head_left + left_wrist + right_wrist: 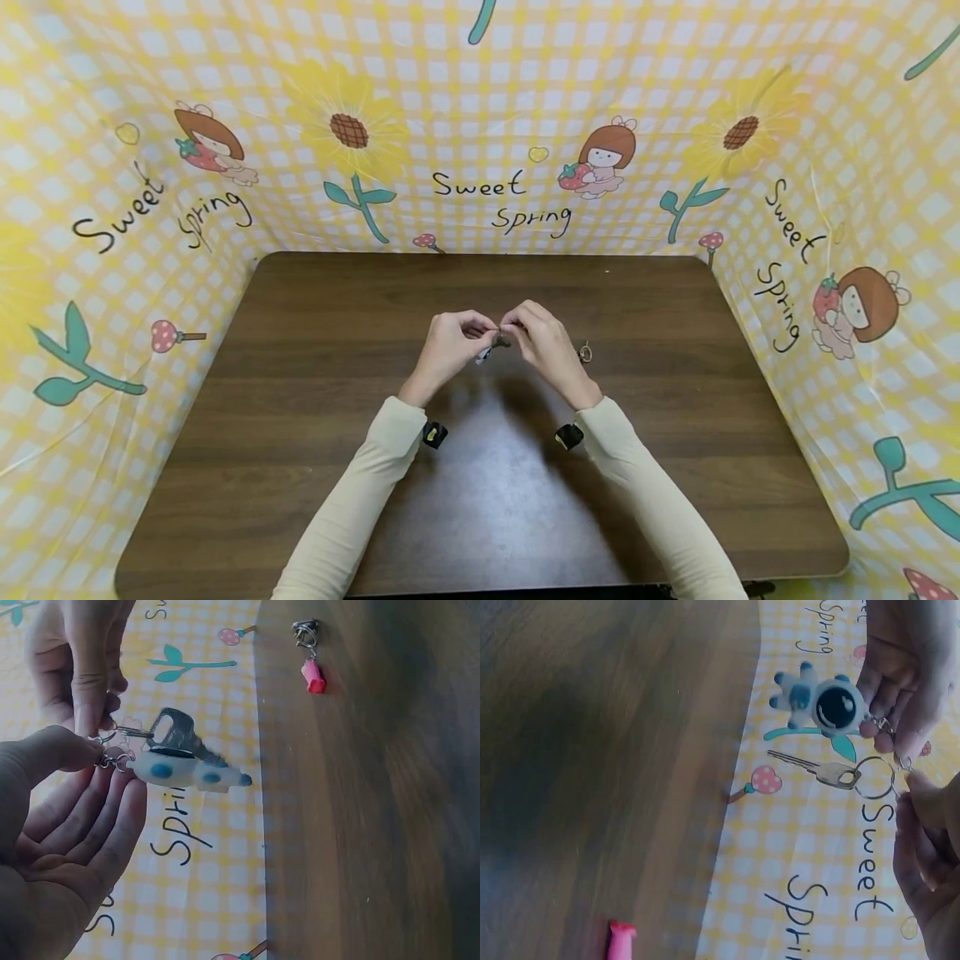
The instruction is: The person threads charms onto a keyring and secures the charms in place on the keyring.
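Note:
Both hands meet above the middle of the table. My left hand (453, 343) pinches the chain of an astronaut keychain (832, 706), whose small white-and-blue figure has a black visor and dangles below the fingers. Between the thumb and fingers of my right hand (549, 343) is a split key ring (874, 778) with a metal key (832, 774) hanging on it. In the right wrist view the ring and the chain's end come together at the fingertips; whether they are linked cannot be seen. From the left wrist view, the key (174, 733) hangs right beside the figure (172, 768).
Another keychain with a pink charm (313, 677) and a metal ring (305, 634) lies on the brown wooden table (315, 467), to the right of my right hand. A yellow checked cloth (480, 108) with printed flowers stands around the table's back and sides.

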`<action>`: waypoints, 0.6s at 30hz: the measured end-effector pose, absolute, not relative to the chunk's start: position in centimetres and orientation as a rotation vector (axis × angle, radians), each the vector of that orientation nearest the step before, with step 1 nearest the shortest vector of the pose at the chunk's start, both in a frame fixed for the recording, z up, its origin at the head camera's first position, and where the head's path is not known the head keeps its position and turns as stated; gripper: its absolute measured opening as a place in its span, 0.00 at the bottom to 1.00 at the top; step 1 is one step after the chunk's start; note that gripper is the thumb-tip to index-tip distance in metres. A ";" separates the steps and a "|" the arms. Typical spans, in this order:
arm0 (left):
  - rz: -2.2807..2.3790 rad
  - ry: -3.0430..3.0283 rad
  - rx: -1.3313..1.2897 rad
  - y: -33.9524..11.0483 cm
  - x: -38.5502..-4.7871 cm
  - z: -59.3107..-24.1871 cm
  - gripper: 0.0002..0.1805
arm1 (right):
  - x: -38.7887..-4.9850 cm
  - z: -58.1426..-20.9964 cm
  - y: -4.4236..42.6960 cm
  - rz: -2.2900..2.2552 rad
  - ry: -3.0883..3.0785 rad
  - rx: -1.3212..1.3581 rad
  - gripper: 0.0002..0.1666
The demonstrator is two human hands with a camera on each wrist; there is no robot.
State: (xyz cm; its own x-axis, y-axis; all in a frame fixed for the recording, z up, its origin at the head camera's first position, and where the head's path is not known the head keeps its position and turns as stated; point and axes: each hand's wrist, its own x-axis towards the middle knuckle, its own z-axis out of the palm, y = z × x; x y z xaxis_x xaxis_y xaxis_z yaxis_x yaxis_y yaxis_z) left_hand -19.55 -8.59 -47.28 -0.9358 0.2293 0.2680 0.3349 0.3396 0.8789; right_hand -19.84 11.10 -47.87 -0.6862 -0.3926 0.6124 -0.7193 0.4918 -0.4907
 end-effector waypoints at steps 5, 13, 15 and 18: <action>-1.659 -2.505 -0.468 -8.6 -19.7 -47.3 0.02 | -19.6 -48.5 10.4 1.266 -2.328 0.723 0.02; -1.717 -2.565 -0.401 -8.8 -19.6 -47.1 0.03 | -19.8 -48.7 11.1 1.376 -2.399 0.759 0.04; -1.702 -2.578 -0.400 -8.8 -19.5 -47.2 0.03 | -20.0 -48.5 11.3 1.193 -2.388 0.914 0.06; -1.665 -2.584 -0.417 -8.8 -19.5 -47.3 0.03 | -20.2 -48.2 11.5 0.915 -2.334 1.043 0.06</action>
